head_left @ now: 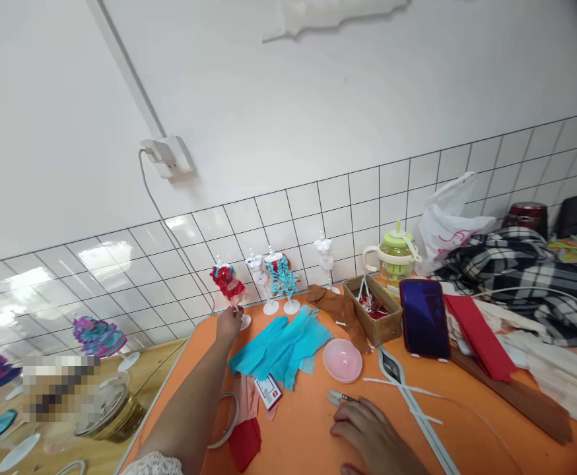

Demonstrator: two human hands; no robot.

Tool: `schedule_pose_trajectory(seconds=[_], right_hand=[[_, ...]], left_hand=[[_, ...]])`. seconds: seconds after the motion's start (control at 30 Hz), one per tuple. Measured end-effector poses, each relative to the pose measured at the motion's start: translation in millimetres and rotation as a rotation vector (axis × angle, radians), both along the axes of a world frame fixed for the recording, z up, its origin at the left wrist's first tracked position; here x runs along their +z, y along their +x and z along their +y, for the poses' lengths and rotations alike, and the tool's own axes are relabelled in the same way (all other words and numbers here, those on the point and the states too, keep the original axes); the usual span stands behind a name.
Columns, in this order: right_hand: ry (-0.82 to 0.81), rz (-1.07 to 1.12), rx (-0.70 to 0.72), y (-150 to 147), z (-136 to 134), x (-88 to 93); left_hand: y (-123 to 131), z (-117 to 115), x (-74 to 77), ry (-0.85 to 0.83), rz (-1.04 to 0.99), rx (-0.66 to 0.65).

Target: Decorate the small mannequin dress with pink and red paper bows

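My left hand (229,323) reaches far forward and is closed at the lower part of a miniature dress form in a red ruffled dress (228,280); its fingertips are partly hidden. My right hand (370,432) lies low on the table, fingers stretched out and loosely apart. Thread snips (337,396) stick out beyond its fingertips, their handle partly covered by the hand. Between the hands lie blue fabric strips (281,346), a pink bowl (344,360) and a small white-and-red packet (269,391).
More dress forms (324,254) stand along the tiled wall, one in a blue ruffled dress (281,274). To the right are a brown box (375,310), a phone (424,320), a green-lidded jug (396,251), red fabric (481,336) and a plaid cloth (496,264). A jar (107,409) stands left.
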State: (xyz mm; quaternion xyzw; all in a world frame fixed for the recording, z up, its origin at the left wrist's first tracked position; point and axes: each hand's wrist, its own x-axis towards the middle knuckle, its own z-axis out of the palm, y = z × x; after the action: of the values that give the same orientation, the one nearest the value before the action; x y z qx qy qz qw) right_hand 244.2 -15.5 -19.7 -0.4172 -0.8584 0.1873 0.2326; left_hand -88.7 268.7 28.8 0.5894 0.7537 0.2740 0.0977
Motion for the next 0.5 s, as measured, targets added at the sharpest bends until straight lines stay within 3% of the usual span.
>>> schedule_pose_trajectory(seconds=[0.23, 0.5], right_hand=[[-0.027, -0.011, 0.008, 0, 2, 0.7], [-0.04, -0.02, -0.006, -1, 1, 0.6]], left_hand=[[5, 4, -12.8, 0.015, -0.077, -0.037], [5, 5, -12.7, 0.023, -0.118, -0.04]])
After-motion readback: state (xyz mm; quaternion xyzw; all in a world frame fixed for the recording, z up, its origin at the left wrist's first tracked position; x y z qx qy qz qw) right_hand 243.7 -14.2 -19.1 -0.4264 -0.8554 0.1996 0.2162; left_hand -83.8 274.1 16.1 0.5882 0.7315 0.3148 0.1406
